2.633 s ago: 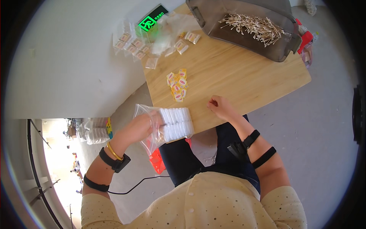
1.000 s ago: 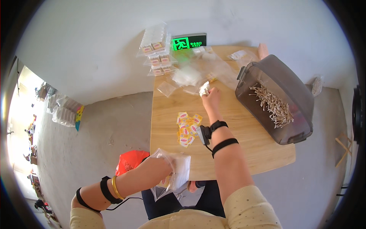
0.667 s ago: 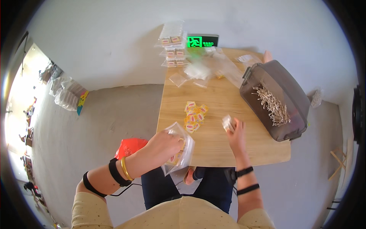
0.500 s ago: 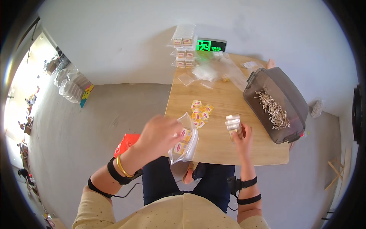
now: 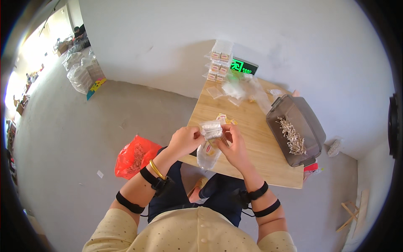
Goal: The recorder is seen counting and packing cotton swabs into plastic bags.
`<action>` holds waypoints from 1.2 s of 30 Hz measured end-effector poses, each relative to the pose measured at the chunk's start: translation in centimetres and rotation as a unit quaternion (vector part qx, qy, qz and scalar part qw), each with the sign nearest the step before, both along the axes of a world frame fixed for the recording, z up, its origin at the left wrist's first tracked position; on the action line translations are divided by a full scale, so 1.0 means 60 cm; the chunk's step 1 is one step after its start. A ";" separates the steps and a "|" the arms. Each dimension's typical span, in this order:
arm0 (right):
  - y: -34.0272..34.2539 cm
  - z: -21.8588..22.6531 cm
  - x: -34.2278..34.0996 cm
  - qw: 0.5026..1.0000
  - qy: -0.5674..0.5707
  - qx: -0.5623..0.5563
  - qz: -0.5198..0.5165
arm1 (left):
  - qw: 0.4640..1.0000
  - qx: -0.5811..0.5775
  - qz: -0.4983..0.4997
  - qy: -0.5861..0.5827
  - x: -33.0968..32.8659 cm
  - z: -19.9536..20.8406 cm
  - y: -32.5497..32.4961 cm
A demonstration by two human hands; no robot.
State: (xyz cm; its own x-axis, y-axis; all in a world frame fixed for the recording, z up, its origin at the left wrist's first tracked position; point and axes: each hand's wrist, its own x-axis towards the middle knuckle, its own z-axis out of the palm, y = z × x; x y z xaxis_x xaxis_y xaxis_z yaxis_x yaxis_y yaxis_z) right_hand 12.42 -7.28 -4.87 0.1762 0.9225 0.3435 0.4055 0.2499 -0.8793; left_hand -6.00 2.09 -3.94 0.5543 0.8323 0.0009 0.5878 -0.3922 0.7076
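Note:
Above the table's near left edge, my left hand point(image 5: 186, 139) is closed, its fingertips pinching the mouth of a clear plastic bag point(image 5: 205, 163). Inside the bag, a small yellow-and-white printed label shows through the film. My right hand point(image 5: 234, 148) is closed round a bundle of cotton swabs point(image 5: 211, 129), white tips facing away from me. This bundle is at the bag's mouth, close to the left fingertips; how far it reaches inside cannot be seen. Behind the hands lie loose yellow-and-white labels point(image 5: 231, 121), partly hidden by the bundle.
On the wooden table point(image 5: 268, 170), a grey translucent bin point(image 5: 277, 145) holds many loose cotton swabs point(image 5: 291, 136). Filled packs point(image 5: 220, 67) are stacked at the back, beside a green exit sign point(image 5: 244, 66) and empty clear bags point(image 5: 234, 90). A red plastic bag point(image 5: 135, 157) is left of my legs.
My right hand has brought the swab bundle leftward to the bag's mouth. My left hand has moved from over the bag to its edge. The whole view has shifted and turned.

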 end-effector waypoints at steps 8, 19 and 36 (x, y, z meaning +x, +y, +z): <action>0.022 0.077 0.017 0.905 -0.323 -0.271 0.058 | 0.997 0.046 0.054 -0.015 -0.005 0.000 -0.010; 0.088 0.019 0.050 0.943 -0.188 -0.267 0.067 | 0.996 0.077 0.022 -0.043 -0.006 0.003 -0.013; 0.089 0.047 -0.013 0.851 -0.505 -0.134 -0.058 | 0.991 0.129 0.013 -0.036 -0.004 0.012 -0.010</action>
State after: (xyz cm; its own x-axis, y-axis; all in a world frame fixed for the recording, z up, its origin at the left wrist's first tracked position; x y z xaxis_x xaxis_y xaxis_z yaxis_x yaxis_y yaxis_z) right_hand 11.61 -1.95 -2.02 0.0113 0.9880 0.1538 0.9962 0.0021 -0.0868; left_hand -6.25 1.50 -3.24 0.5227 0.8136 0.2547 0.5515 -0.5505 0.6268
